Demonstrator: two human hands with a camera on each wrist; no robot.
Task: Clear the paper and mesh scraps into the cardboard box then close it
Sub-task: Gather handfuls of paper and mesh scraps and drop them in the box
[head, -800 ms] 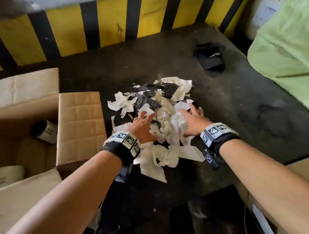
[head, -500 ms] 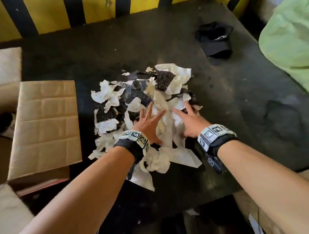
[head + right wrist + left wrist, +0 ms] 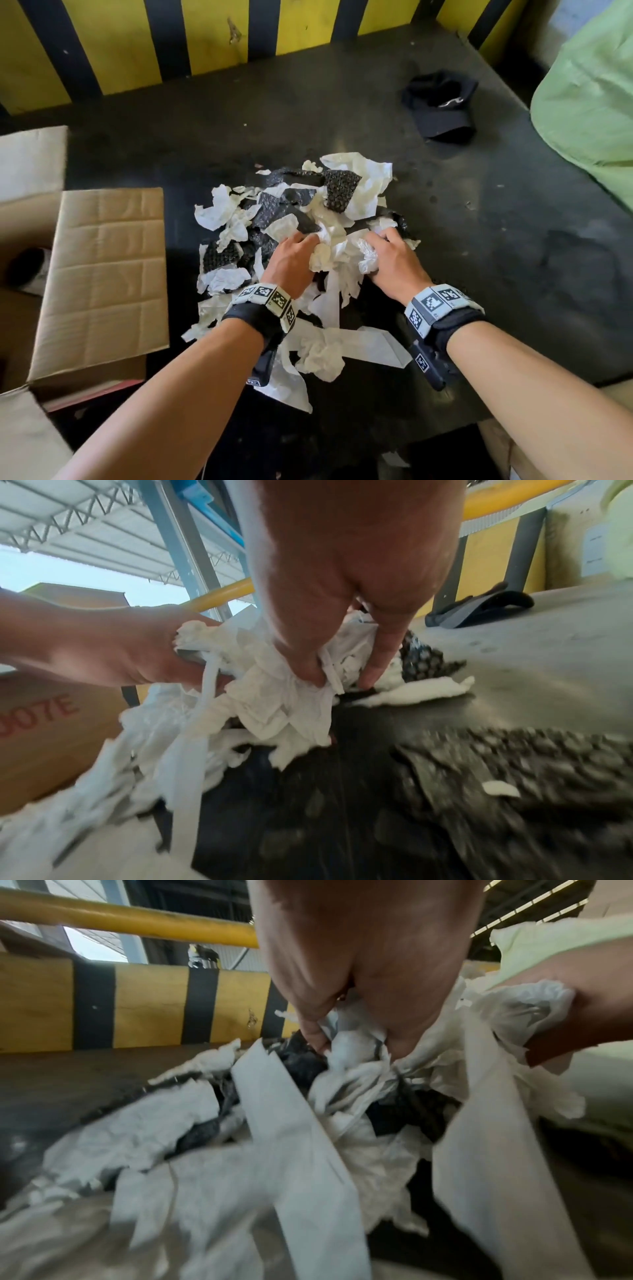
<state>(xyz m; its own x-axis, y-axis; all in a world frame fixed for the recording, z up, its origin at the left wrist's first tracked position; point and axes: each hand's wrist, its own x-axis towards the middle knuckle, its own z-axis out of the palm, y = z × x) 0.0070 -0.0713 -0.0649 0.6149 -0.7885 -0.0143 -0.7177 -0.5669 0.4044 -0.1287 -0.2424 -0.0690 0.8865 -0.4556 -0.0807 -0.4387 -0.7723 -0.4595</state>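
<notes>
A heap of white paper scraps (image 3: pixel 363 192) and black mesh scraps (image 3: pixel 340 190) lies on the dark table (image 3: pixel 513 274). My left hand (image 3: pixel 298 255) sits on the heap's middle, fingers curled round crumpled white paper (image 3: pixel 349 1047). Beside it, my right hand (image 3: pixel 387 253) grips another wad of white paper (image 3: pixel 284 696); black mesh (image 3: pixel 421 656) lies just past its fingers. The open cardboard box (image 3: pixel 20 308) stands at the left, one flap (image 3: pixel 102 274) lying flat toward the heap. More paper (image 3: pixel 322 353) lies between my wrists.
A black cap (image 3: pixel 440 106) lies at the table's far right. A pale green sack (image 3: pixel 589 102) fills the right edge. A yellow and black striped barrier (image 3: pixel 205 37) runs along the back. Inside the box a dark and white object (image 3: pixel 29 270) shows.
Both hands had their fingers spread flat on the heap; now the fingers have curled in and bunched white paper into each hand. The view has shifted a little.
</notes>
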